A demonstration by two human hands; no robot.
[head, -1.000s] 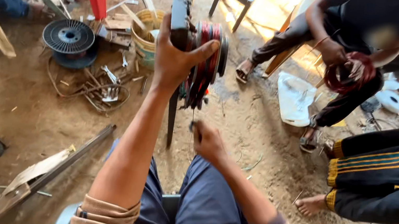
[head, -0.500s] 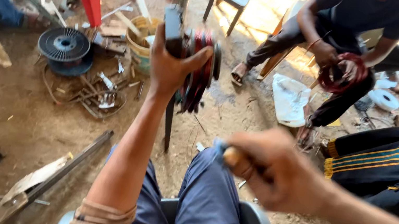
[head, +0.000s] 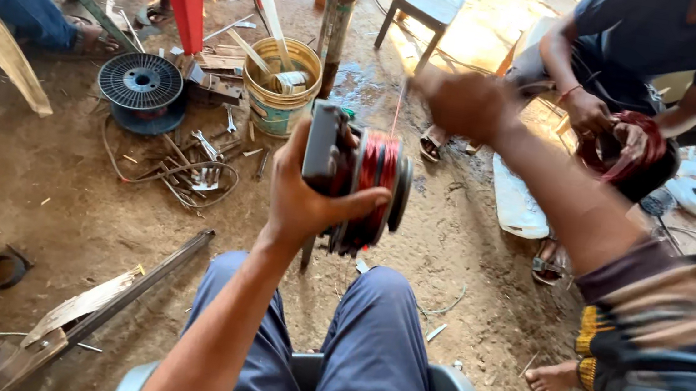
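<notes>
Holding spool (head: pixel 371 192) of red wire, left hand (head: pixel 308 199) clamped; right hand (head: pixel 465 103) blurred, seemingly pinching strand; winding partly full.

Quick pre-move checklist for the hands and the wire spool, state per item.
1. Left hand grips the spool of red wire: ok.
2. Right hand raised above the spool, blurred; pinch on the wire strand: cannot tell.
3. Strand runs straight from spool to right hand: ok.
4. Spool's stand rod seated on ground: cannot tell.
5. Other person's hands apart from the strand: ok.
</notes>
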